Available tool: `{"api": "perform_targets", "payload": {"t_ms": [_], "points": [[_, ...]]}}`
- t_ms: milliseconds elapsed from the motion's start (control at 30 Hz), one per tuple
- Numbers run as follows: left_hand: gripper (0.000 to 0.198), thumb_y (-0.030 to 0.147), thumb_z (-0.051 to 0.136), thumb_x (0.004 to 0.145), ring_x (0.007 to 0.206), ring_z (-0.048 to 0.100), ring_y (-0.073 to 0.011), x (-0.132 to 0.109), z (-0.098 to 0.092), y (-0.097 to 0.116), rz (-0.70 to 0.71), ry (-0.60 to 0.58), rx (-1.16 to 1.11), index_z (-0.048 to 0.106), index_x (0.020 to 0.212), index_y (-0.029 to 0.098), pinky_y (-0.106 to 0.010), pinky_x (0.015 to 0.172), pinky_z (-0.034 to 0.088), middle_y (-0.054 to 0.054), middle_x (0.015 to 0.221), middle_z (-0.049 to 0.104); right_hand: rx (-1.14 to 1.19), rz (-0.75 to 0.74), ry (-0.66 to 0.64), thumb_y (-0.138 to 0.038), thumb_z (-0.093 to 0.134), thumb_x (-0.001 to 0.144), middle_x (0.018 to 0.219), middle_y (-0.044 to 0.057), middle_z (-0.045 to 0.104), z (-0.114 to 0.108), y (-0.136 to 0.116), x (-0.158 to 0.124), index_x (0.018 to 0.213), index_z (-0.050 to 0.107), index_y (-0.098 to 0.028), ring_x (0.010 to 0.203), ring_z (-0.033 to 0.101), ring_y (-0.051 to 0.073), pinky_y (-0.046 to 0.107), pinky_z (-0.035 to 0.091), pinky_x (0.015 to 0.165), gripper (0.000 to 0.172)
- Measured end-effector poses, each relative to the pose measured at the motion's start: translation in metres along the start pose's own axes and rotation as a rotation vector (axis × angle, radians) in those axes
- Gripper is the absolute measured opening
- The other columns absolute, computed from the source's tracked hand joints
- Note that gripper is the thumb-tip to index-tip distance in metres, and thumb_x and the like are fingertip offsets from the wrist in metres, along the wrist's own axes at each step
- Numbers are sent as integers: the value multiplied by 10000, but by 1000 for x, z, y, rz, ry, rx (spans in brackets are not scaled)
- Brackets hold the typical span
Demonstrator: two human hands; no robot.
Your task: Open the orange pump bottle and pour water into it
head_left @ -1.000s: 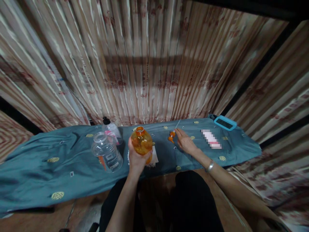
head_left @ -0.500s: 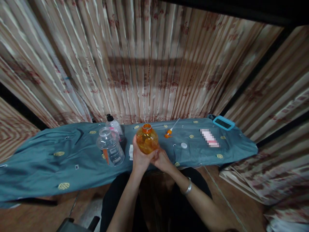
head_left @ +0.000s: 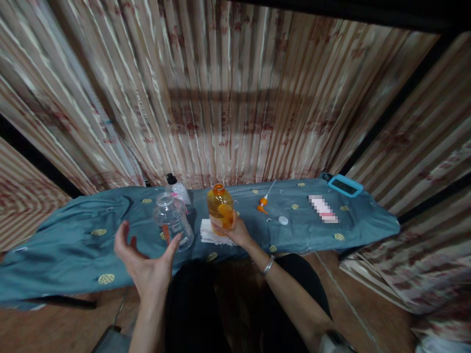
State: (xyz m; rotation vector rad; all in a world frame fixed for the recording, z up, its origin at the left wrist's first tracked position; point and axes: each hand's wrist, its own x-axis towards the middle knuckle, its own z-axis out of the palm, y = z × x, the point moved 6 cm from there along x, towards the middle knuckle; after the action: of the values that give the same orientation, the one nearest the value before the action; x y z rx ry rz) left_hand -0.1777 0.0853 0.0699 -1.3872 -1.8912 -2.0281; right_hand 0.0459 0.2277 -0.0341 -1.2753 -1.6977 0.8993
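My right hand (head_left: 232,229) is wrapped round the lower part of an orange see-through bottle (head_left: 220,203), which is upright with no cap on its neck. Beneath or just behind the bottle lies a folded white cloth (head_left: 208,234); whether the bottle touches it I cannot tell. My left hand (head_left: 149,260) is open, thumb and fingers spread wide, holding nothing. It is nearest to a large clear plastic jar (head_left: 174,223) with an open mouth and an orange label. Behind that jar stands a clear bottle with a black top (head_left: 180,191).
On the teal tablecloth (head_left: 125,235), right of the orange bottle, lie an orange pump head (head_left: 262,203) with its tube and a white round cap (head_left: 283,220). Farther right are a blurred-out pinkish item (head_left: 323,210) and a blue-framed device (head_left: 346,186). A curtain (head_left: 235,113) hangs behind.
My left hand has let go of the orange bottle and moved left toward the clear jar, opening wide. The bottle, in my right hand, is now more upright and the white cloth shows more.
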Motion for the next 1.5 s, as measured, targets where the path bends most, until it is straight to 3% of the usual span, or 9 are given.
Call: {"api": "perform_targets", "payload": {"t_ms": [100,167,233,433,600,833,1100,1300,1500], "points": [[1230,425,859,547,1497,160,-329,11,19,-31,-104,-76,34,126,1503,179,-527,1220,163,-199,1595,169,24,-18,-13,-365,613,917,1210,73,635,-2,3,-4,1244,561,-186,1032,647,221,461,540,888,377],[1249,414,860,523,1452,295,-323,14,38,-54,-211,-152,6,114,1498,187,-517,1184,268,-213,1551,272,48,-36,-9,-362,619,912,1271,83,608,-5,6,-10,1277,542,-194,1090,626,241,486,522,923,409],[1156,418,844,529,1277,526,-304,15,51,-73,-285,-192,-46,201,1467,213,-507,1078,422,-175,1389,494,69,-45,11,-360,632,903,1346,93,562,-10,8,-19,1309,520,-203,1178,581,271,529,484,977,450],[791,488,830,468,904,649,-257,19,58,-88,-379,-189,161,533,1134,180,-473,900,516,-64,986,647,169,-27,58,-352,680,863,1421,107,499,-28,12,-72,1416,411,-234,1278,503,318,596,398,1052,627],[743,462,825,465,854,633,-246,20,53,-69,-356,-197,136,552,1091,169,-459,861,519,-60,950,648,323,35,36,-372,780,764,1410,118,534,-34,5,-121,1443,363,-244,1311,495,303,558,364,1102,807],[765,444,861,366,922,664,-298,7,39,-2,-343,-259,-37,618,1019,128,-470,874,531,-122,1004,701,645,143,1,-356,786,767,1389,58,586,-28,-4,-153,1341,505,-363,1335,495,244,507,307,1144,640],[524,361,877,459,760,706,-250,-60,69,67,-494,-678,-618,690,895,138,-381,744,601,-82,836,748,1251,274,-192,-721,694,666,1348,46,644,0,-19,-154,1236,622,-349,1170,635,292,530,511,924,684],[515,416,854,522,839,707,-273,-90,90,85,-543,-846,-707,666,938,177,-407,763,612,-80,890,736,1475,323,-244,-780,726,532,1023,29,793,-13,-16,-164,1024,745,-322,822,753,220,289,576,611,673],[679,546,827,529,791,697,-278,-109,102,82,-565,-995,-693,630,1078,199,-383,615,607,-104,945,723,1577,335,-184,-607,798,613,946,35,805,-21,-11,-172,975,756,-294,717,746,188,244,567,549,480]]}}
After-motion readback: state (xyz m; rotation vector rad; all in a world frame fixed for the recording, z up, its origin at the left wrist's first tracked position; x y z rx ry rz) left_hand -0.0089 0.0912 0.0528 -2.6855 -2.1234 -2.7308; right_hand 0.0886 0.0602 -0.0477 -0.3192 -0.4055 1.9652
